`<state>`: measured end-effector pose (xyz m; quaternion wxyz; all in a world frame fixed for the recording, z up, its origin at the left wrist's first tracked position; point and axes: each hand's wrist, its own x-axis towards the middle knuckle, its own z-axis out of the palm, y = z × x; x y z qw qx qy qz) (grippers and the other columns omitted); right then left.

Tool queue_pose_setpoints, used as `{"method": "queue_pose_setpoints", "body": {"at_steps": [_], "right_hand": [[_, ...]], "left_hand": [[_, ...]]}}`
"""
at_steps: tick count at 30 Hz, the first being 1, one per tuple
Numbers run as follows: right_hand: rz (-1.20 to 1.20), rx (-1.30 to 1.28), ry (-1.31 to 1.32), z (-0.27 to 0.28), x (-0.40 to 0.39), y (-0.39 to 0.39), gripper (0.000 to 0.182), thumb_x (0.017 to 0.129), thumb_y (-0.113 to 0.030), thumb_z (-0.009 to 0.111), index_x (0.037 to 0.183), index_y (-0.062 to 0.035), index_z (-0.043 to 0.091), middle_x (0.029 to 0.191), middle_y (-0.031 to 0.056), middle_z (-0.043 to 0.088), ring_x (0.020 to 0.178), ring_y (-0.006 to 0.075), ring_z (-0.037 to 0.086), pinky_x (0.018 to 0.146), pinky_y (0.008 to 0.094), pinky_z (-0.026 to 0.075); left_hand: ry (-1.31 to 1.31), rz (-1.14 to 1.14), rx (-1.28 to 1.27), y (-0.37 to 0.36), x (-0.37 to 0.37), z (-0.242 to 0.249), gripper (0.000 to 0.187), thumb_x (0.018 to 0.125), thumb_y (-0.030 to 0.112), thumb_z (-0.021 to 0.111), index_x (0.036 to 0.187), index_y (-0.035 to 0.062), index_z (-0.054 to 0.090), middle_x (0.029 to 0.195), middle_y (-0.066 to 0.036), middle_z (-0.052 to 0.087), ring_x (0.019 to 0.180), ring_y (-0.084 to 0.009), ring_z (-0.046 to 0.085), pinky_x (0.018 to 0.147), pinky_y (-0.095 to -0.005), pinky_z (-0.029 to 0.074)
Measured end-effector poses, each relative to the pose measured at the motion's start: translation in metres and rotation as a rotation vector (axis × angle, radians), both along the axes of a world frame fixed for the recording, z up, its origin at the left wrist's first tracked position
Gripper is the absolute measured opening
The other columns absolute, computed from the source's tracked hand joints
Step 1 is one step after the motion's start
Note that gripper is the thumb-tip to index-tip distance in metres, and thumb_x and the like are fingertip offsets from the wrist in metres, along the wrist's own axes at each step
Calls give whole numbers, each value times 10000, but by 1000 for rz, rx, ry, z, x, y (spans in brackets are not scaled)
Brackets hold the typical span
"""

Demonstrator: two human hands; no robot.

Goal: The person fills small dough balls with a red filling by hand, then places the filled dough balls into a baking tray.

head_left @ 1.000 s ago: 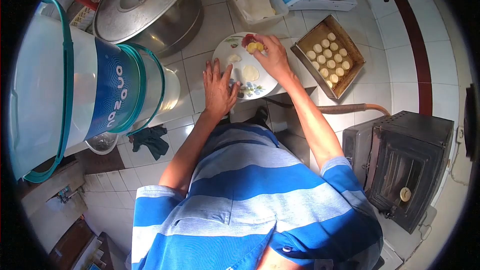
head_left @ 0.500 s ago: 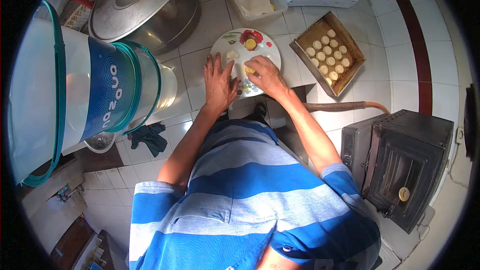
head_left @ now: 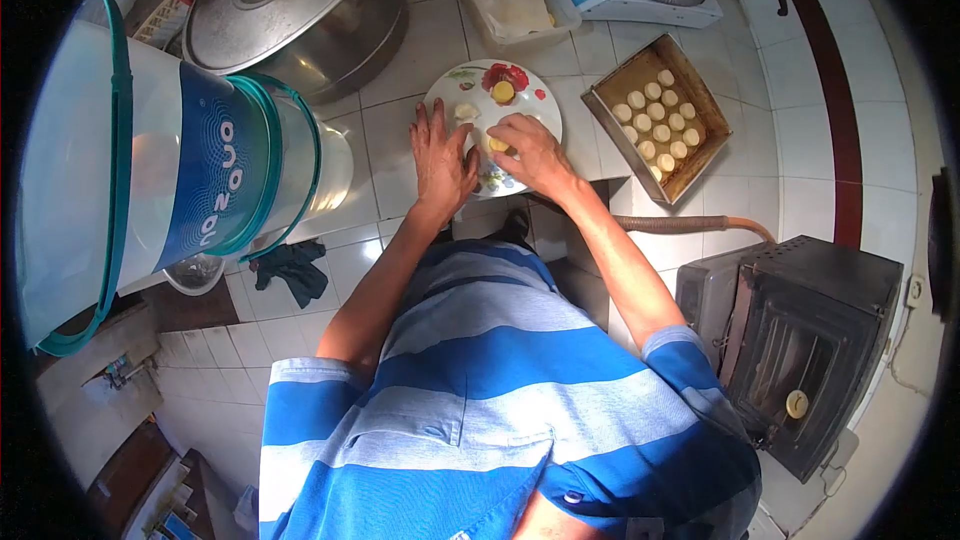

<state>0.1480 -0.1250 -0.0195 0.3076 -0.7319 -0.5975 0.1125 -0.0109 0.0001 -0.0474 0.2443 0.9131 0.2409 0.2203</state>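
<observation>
Left of the plate (head_left: 548,110), one lidded pot (head_left: 290,40) was noted. At the plate's left side, the left hand (head_left: 440,160) was laid with fingers released and spread; steadying was best done there, lightly, with the thumb kept clear. Near the plate's centre, a yellow piece (head_left: 498,144) was grasped in the bent fingers of the right hand (head_left: 537,155); what lay beneath was hidden. Light, even pressure and centred placement were judged best, so that the piece would not be squashed.

Counts, left to right: pale dough lump (head_left: 467,112), 1, on the plate's left half; yellow pieces, 2 seen, one grasped, one (head_left: 502,92) at the plate's far side; open plastic box (head_left: 520,43), 1, beyond the plate; pale discs (head_left: 661,133), 16, apparently four by four, in 1 tray (head_left: 705,162) right of the plate; oven (head_left: 800,340), 1, farther right.
</observation>
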Motion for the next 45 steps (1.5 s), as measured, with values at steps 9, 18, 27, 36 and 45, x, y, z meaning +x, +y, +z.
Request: {"method": "queue_pose_setpoints", "body": {"at_steps": [9,18,27,36,45], "right_hand": [[49,108,-110,1,45,23,173,826,-106,759,999,-105,776,1273,91,652,1292,328,535,1096,454,422],[324,27,-119,-7,68,47,148,788,-176,816,927,-128,799,1466,109,574,1489,352,373,1237,499,285],[409,-31,-143,2,63,54,85,826,-157,772,829,-81,735,1514,104,534,1437,387,394,1217,511,298],[458,-2,-139,2,65,51,141,895,-156,705,890,-61,601,1546,119,480,1470,410,336,1223,544,274],[388,26,-140,-10,65,46,144,890,-215,704,904,-72,711,1533,151,470,1481,426,312,1260,566,185]], "left_hand": [[-14,152,16,-9,15,-12,268,870,217,753,1114,111,716,1588,-251,307,1506,-547,183,1183,-696,230],[-4,181,-13,-12,19,-13,275,869,247,766,1110,122,721,1577,-250,323,1499,-553,196,1181,-695,230],[8,206,-7,-14,22,-11,260,863,241,769,1096,130,745,1583,-226,328,1514,-531,184,1192,-692,229],[26,165,-37,-13,23,-7,259,861,192,760,1118,177,791,1625,-188,318,1518,-512,207,1228,-651,219],[42,104,-55,-9,24,-5,170,879,151,733,1040,104,767,1599,-245,349,1511,-526,221,1234,-636,211]]}}
